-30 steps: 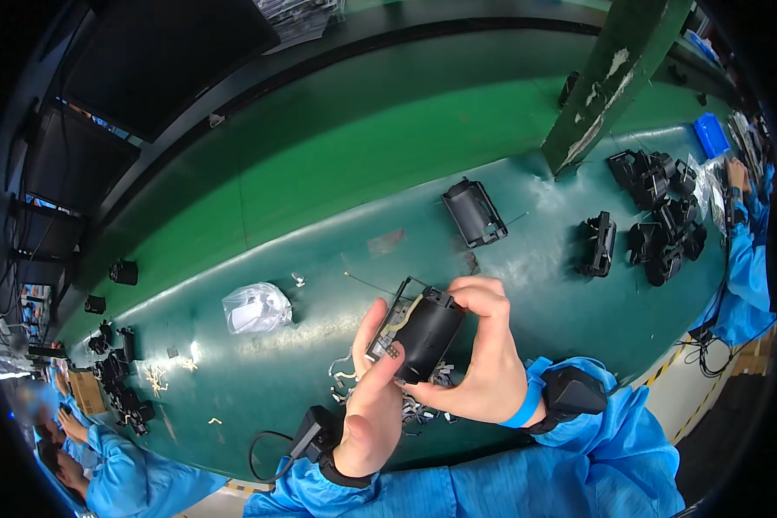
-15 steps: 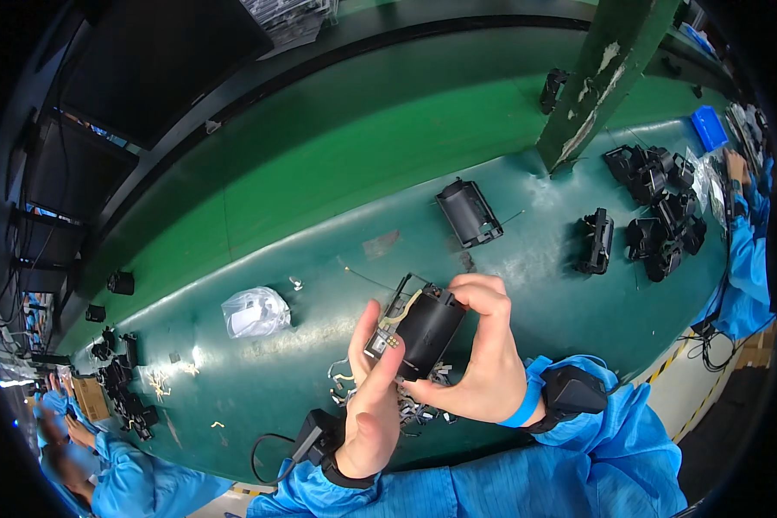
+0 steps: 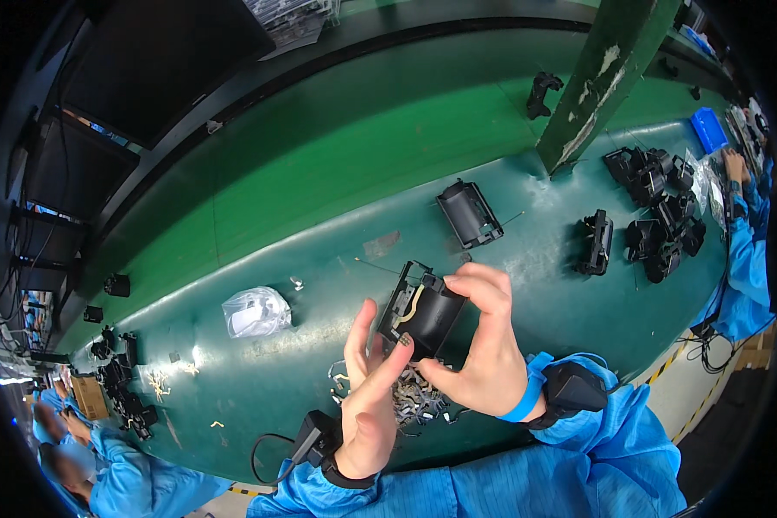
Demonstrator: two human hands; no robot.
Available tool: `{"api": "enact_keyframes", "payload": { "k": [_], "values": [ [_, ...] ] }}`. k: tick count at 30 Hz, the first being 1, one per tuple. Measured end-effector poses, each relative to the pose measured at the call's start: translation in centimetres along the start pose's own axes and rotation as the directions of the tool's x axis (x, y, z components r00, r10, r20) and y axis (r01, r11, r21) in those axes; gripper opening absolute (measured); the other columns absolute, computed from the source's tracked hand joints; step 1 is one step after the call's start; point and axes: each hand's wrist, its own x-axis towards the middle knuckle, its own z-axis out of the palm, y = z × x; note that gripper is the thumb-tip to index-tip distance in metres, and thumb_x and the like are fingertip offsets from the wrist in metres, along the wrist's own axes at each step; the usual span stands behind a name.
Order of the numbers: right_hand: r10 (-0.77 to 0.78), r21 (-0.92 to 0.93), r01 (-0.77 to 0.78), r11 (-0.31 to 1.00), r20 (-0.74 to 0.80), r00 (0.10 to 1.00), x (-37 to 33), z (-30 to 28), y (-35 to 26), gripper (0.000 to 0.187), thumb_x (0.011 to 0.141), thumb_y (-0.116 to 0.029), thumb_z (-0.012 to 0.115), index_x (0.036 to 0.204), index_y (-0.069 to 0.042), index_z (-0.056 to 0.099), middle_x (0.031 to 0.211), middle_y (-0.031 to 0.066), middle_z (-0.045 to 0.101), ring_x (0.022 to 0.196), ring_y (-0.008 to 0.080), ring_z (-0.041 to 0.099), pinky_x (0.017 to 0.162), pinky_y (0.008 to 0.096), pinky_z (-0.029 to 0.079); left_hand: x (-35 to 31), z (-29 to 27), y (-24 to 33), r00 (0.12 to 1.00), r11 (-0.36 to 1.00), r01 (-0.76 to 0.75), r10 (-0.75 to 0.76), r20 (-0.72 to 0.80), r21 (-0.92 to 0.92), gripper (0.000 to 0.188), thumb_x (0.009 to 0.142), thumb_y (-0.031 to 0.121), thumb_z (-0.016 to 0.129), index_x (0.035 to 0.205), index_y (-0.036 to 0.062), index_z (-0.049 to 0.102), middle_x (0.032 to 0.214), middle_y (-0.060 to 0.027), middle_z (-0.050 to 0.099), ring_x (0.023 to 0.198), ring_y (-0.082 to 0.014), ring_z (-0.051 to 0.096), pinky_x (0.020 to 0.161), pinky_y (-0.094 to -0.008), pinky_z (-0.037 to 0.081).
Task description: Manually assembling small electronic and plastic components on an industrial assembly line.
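Note:
Both hands hold up a black plastic housing [image 3: 436, 321] with a rounded body and an open frame on its left side. My right hand [image 3: 490, 367] grips it from the right, forefinger at the upper end and thumb near the lower end. My left hand [image 3: 373, 401] is at its lower left corner, thumb in front and the other fingers partly hidden behind. A pale flat flex cable [image 3: 415, 304] runs along the frame; small gold contacts show by the left thumb tip. A thin wire sticks out to the left. Below lies a pile of small cables [image 3: 419, 399].
A similar black housing [image 3: 470, 213] lies beyond my hands. Another black part [image 3: 597, 242] and a heap of parts [image 3: 665, 211] lie right, near a green post [image 3: 609, 78]. A clear plastic bag [image 3: 257, 312] and more black parts [image 3: 125, 388] lie left. Co-workers sit at both ends.
The housing has tilted and risen slightly, showing more of its frame and flex cable. My right thumb has shifted upward a little. More of the cable pile shows below.

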Motion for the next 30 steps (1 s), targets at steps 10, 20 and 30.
{"api": "enact_keyframes", "payload": {
  "k": [10, 20, 30],
  "values": [
    [-0.032, 0.124, 0.02, 0.992, 0.093, 0.995, 0.1, -0.2, 0.1, 0.081, 0.061, 0.01, 0.069, 0.134, -0.006, 0.037, 0.125, 0.0222, 0.038, 0.113, 0.0395, 0.046, 0.093, 0.0424, 0.047, 0.1, -0.4, -0.1, 0.998, 0.998, -0.054, 0.055, -0.026, 0.019, 0.069, 0.1, 0.06, 0.023, 0.138, 0.0105, 0.053, 0.158, -0.024, 0.012, 0.146, -0.0368, 0.015, 0.116, -0.0516, 0.009],
    [-0.008, 0.44, -0.086, 0.894, 0.208, 0.978, -0.3, 0.4, 0.8, 0.079, 0.064, 0.006, 0.071, 0.134, -0.007, 0.036, 0.133, 0.0211, 0.038, 0.125, 0.0357, 0.041, 0.099, 0.0424, 0.043, 0.2, -1.0, 0.0, 0.992, 0.999, -0.03, 0.036, -0.124, 0.044, 0.065, 0.101, 0.057, 0.025, 0.131, 0.0078, 0.056, 0.156, -0.021, 0.019, 0.144, -0.0339, 0.02, 0.116, -0.0483, 0.016],
    [-0.012, 0.505, -0.128, 0.853, 0.265, 0.964, -0.1, 0.2, 0.7, 0.08, 0.065, 0.005, 0.074, 0.134, -0.006, 0.036, 0.132, 0.0199, 0.04, 0.126, 0.0321, 0.041, 0.097, 0.0409, 0.043, 0.2, -0.7, 0.7, 0.982, 0.984, 0.105, -0.08, -0.169, 0.146, 0.074, 0.096, 0.066, 0.031, 0.125, 0.0064, 0.064, 0.155, -0.0228, 0.018, 0.145, -0.038, 0.015, 0.115, -0.0556, 0.009]
  ]
}}
